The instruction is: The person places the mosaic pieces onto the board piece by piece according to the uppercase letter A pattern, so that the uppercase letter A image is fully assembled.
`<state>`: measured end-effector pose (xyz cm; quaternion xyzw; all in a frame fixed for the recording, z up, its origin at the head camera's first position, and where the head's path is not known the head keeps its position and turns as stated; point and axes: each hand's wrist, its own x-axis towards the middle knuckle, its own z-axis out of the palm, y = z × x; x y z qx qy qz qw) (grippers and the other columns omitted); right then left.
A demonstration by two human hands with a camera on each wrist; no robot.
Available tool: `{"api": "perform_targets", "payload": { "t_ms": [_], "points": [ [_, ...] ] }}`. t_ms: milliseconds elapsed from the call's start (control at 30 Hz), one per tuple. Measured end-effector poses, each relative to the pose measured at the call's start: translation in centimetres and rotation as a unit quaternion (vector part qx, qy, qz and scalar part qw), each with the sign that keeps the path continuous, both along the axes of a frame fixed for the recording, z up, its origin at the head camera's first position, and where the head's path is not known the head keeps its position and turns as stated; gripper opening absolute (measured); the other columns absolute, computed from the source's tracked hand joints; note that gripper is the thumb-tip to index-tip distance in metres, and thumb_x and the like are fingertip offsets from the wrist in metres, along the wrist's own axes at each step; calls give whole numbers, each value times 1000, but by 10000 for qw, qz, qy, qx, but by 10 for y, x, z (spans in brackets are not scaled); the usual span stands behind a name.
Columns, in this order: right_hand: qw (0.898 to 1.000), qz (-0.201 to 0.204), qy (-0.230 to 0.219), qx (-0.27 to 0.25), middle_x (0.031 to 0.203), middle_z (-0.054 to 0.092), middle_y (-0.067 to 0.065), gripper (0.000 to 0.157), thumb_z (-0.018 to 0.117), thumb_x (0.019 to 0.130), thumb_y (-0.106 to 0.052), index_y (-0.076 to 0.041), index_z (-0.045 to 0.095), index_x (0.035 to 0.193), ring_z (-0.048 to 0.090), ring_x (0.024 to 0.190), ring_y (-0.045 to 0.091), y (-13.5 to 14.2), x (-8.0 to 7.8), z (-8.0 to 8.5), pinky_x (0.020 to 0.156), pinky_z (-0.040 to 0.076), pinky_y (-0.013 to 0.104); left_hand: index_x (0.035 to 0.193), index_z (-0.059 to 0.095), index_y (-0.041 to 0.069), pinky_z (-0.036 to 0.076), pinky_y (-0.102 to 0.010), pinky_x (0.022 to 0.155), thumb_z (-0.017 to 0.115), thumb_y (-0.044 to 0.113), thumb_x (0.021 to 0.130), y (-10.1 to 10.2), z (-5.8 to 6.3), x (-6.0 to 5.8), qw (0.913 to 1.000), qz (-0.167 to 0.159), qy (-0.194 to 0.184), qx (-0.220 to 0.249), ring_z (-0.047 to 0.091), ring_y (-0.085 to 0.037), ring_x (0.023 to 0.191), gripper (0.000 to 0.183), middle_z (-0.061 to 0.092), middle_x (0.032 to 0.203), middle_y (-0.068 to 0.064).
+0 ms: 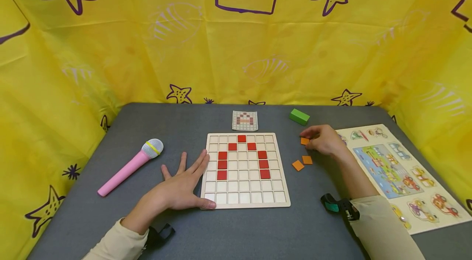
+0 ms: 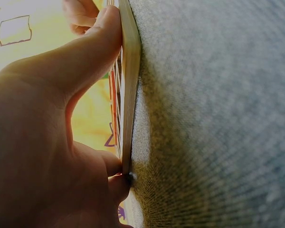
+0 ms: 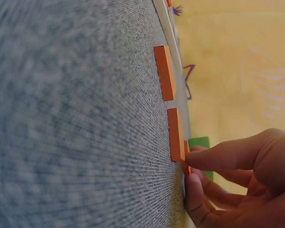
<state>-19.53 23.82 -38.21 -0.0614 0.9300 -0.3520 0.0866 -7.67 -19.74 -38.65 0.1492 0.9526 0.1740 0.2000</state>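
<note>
A pale wooden grid board (image 1: 243,186) lies on the table with several red square tiles (image 1: 222,164) in its cells, forming an arch. My left hand (image 1: 180,188) spreads its straight fingers along the board's left side, the thumb on the near left corner; the left wrist view has this thumb (image 2: 109,28) over the board's edge (image 2: 129,95). To the right of the board, my right hand (image 1: 324,141) pinches an orange square tile (image 1: 304,141) at the table surface, between thumb and fingers. Two other orange tiles (image 1: 307,159) lie just nearer, seen edge-on in the right wrist view.
Behind the board lies a small pattern card (image 1: 245,120). A green block (image 1: 299,116) stands at the back right. On the left is a pink toy microphone (image 1: 125,172). A picture puzzle board (image 1: 439,225) lies under the right forearm's far side. Yellow cloth (image 1: 221,55) surrounds the table.
</note>
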Motion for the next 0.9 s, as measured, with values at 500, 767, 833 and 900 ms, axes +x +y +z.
{"api": "perform_targets", "payload": {
  "t_ms": [500,767,833,900],
  "points": [
    [9997,-89,91,218,103,72,18,38,74,79,1,0,77,116,61,88,27,1,-1,0,73,47,32,170,4,23,-8,-95,94,78,79,71,1,1,0,10000,-7,46,-50,-12,-55,156,135,-3,177,4],
    [9996,-113,82,265,100,74,16,35,75,80,0,0,78,115,60,86,24,1,-2,1,72,47,31,170,4,23,-8,-95,94,78,79,71,1,1,0,10000,0,38,-67,-12,-55,156,136,-3,177,4],
    [9996,-89,78,275,100,74,16,35,76,80,0,0,78,115,60,86,24,2,-2,2,72,47,32,170,4,23,-8,-95,94,78,79,71,1,1,0,10000,1,30,-69,-12,-55,156,136,-3,177,3],
    [9996,-64,60,275,100,74,17,35,76,80,-1,0,77,115,61,87,25,3,-1,2,72,47,32,170,4,23,-8,-95,94,78,79,71,1,1,0,10000,1,27,-76,-12,-55,156,136,-3,177,3]
  ]
}}
